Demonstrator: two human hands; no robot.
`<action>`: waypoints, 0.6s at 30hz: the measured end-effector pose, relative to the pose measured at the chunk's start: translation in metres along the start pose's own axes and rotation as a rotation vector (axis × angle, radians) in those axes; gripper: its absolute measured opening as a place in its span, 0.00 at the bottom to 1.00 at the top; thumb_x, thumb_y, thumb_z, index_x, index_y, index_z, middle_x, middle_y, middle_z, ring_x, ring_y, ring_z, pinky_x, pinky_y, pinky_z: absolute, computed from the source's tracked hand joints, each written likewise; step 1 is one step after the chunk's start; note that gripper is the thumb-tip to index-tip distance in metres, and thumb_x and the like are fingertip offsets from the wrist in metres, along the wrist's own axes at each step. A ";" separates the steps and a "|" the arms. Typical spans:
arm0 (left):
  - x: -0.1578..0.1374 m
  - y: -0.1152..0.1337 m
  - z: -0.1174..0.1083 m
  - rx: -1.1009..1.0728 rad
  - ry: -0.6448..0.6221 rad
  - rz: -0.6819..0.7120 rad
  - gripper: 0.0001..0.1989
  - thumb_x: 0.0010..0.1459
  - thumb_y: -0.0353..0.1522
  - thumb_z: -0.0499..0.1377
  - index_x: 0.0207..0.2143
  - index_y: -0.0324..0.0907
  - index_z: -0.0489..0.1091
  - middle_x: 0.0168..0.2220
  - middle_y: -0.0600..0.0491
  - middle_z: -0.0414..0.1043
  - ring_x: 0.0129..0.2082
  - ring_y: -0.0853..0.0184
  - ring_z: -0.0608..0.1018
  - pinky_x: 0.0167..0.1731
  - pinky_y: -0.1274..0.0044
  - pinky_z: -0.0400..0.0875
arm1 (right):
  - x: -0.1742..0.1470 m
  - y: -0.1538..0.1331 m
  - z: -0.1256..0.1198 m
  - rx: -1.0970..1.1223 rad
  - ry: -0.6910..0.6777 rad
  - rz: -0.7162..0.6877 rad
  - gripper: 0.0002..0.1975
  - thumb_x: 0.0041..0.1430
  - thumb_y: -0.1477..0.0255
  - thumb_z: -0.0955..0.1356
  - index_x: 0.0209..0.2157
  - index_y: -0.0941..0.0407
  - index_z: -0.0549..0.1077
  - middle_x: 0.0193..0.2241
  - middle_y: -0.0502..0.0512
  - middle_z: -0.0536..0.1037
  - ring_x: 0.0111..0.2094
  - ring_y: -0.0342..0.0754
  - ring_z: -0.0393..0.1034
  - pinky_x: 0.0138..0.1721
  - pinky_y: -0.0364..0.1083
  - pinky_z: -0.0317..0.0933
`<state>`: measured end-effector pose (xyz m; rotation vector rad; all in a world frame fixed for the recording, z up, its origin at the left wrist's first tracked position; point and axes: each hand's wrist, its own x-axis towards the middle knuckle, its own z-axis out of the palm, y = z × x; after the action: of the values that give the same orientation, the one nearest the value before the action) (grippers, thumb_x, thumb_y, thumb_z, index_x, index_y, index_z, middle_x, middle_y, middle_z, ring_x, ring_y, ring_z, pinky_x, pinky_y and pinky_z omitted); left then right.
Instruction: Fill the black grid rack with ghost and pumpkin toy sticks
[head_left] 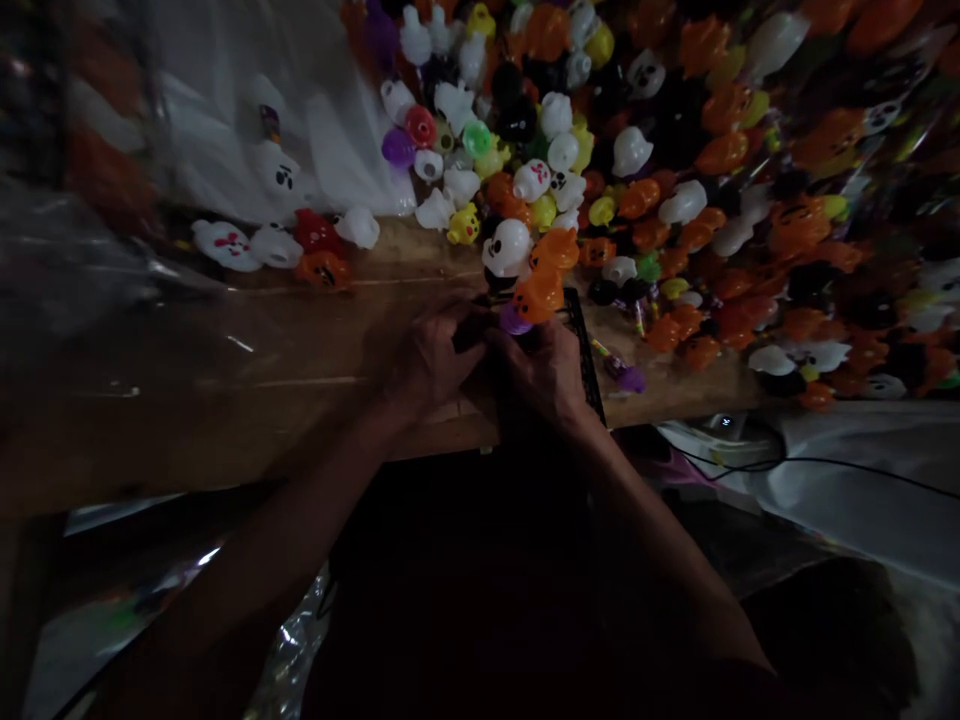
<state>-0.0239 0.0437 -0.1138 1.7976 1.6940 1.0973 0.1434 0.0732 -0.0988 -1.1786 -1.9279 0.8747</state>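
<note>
Both my hands meet over a black rack-like tray (589, 360) at the table's front edge. My right hand (551, 375) is closed, its fingers round a small purple plastic piece (516, 318). My left hand (439, 360) is curled closed, fingertips close to the same piece; what it grips is hidden in shadow. Just above the purple piece are orange pumpkin-coloured toy heads (541, 295) and a white skull-like toy head (508, 247); whether they join it I cannot tell. To the right lies a patterned stick with a purple end (626, 376).
A large heap of orange, white, black and yellow toy heads (675, 205) covers the table's back and right. Several more toy heads (274, 245) lie at left by a white plastic bag (300, 120). Clear plastic film (90, 270) lies far left. A black cable (832, 463) hangs at right.
</note>
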 end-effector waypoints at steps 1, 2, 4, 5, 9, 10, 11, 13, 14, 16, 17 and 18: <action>0.000 0.000 0.000 0.000 -0.006 0.000 0.14 0.55 0.28 0.66 0.45 0.45 0.77 0.48 0.50 0.81 0.56 0.57 0.79 0.60 0.65 0.74 | 0.000 0.001 -0.002 -0.018 -0.022 -0.010 0.15 0.62 0.58 0.72 0.40 0.56 0.79 0.34 0.55 0.81 0.35 0.50 0.75 0.40 0.49 0.71; 0.000 0.000 0.000 -0.003 -0.010 0.002 0.13 0.55 0.28 0.66 0.44 0.45 0.77 0.47 0.50 0.81 0.56 0.57 0.79 0.60 0.65 0.73 | -0.001 0.002 -0.005 -0.020 -0.035 -0.019 0.14 0.62 0.58 0.72 0.38 0.56 0.79 0.33 0.55 0.81 0.34 0.51 0.75 0.40 0.49 0.71; 0.000 0.000 0.000 -0.013 -0.011 0.011 0.11 0.56 0.28 0.66 0.43 0.44 0.77 0.46 0.50 0.81 0.55 0.58 0.79 0.61 0.65 0.73 | -0.004 0.005 -0.009 0.034 0.002 -0.008 0.14 0.62 0.58 0.72 0.34 0.55 0.78 0.32 0.55 0.81 0.34 0.50 0.75 0.40 0.50 0.71; 0.000 0.000 0.000 -0.018 -0.006 0.023 0.11 0.56 0.28 0.66 0.43 0.43 0.77 0.47 0.50 0.81 0.55 0.58 0.79 0.61 0.65 0.73 | -0.007 0.006 -0.011 0.084 0.044 0.023 0.14 0.62 0.58 0.72 0.32 0.55 0.78 0.31 0.54 0.81 0.33 0.49 0.75 0.40 0.49 0.71; 0.000 0.002 0.001 -0.020 0.008 0.092 0.16 0.53 0.26 0.67 0.46 0.40 0.75 0.53 0.47 0.78 0.57 0.58 0.78 0.62 0.66 0.72 | -0.012 0.006 -0.013 0.224 0.147 0.152 0.15 0.60 0.59 0.72 0.27 0.55 0.76 0.24 0.49 0.76 0.29 0.46 0.72 0.35 0.46 0.70; -0.001 0.001 0.001 -0.017 0.013 0.105 0.17 0.53 0.26 0.66 0.46 0.40 0.75 0.54 0.48 0.78 0.57 0.59 0.77 0.62 0.66 0.71 | -0.012 0.005 -0.013 0.220 0.128 0.159 0.15 0.60 0.59 0.73 0.26 0.55 0.76 0.23 0.49 0.75 0.28 0.46 0.72 0.34 0.46 0.70; -0.001 0.001 0.002 -0.014 0.017 0.117 0.17 0.53 0.25 0.65 0.47 0.41 0.74 0.54 0.48 0.78 0.57 0.59 0.77 0.62 0.67 0.71 | -0.011 0.004 -0.012 0.204 0.108 0.154 0.14 0.59 0.60 0.73 0.26 0.55 0.76 0.22 0.48 0.75 0.27 0.45 0.71 0.33 0.45 0.69; -0.002 -0.001 0.003 -0.014 0.035 0.137 0.17 0.54 0.25 0.64 0.47 0.41 0.74 0.53 0.48 0.78 0.57 0.59 0.77 0.62 0.67 0.71 | -0.006 0.001 -0.012 0.146 0.069 0.129 0.13 0.59 0.60 0.73 0.27 0.55 0.76 0.23 0.49 0.76 0.26 0.45 0.71 0.32 0.45 0.67; -0.002 -0.003 0.003 -0.013 0.040 0.148 0.17 0.54 0.25 0.63 0.48 0.41 0.74 0.53 0.48 0.78 0.57 0.59 0.77 0.61 0.67 0.71 | -0.004 0.000 -0.012 0.105 0.053 0.108 0.13 0.59 0.61 0.73 0.28 0.55 0.76 0.24 0.50 0.77 0.27 0.46 0.71 0.32 0.45 0.67; -0.001 -0.003 0.003 -0.005 0.032 0.146 0.15 0.56 0.28 0.63 0.47 0.43 0.74 0.54 0.49 0.78 0.57 0.59 0.77 0.61 0.66 0.72 | 0.000 -0.002 -0.015 0.021 0.012 0.045 0.12 0.59 0.60 0.72 0.29 0.54 0.76 0.27 0.53 0.79 0.29 0.48 0.73 0.34 0.46 0.69; -0.001 -0.003 0.002 -0.004 0.023 0.139 0.14 0.57 0.30 0.63 0.46 0.44 0.75 0.54 0.50 0.77 0.57 0.58 0.77 0.61 0.65 0.72 | 0.001 -0.004 -0.017 -0.012 -0.011 0.011 0.13 0.61 0.60 0.71 0.30 0.54 0.76 0.28 0.54 0.79 0.30 0.49 0.74 0.35 0.47 0.70; -0.001 -0.002 0.001 -0.008 0.016 0.134 0.12 0.58 0.32 0.63 0.45 0.45 0.75 0.54 0.51 0.78 0.57 0.58 0.77 0.61 0.64 0.72 | 0.001 -0.005 -0.018 -0.037 -0.034 -0.025 0.13 0.62 0.60 0.69 0.30 0.54 0.75 0.28 0.55 0.79 0.31 0.50 0.74 0.36 0.48 0.71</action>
<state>-0.0245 0.0427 -0.1163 1.9255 1.5951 1.1745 0.1559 0.0752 -0.0847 -1.1654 -1.9897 0.8550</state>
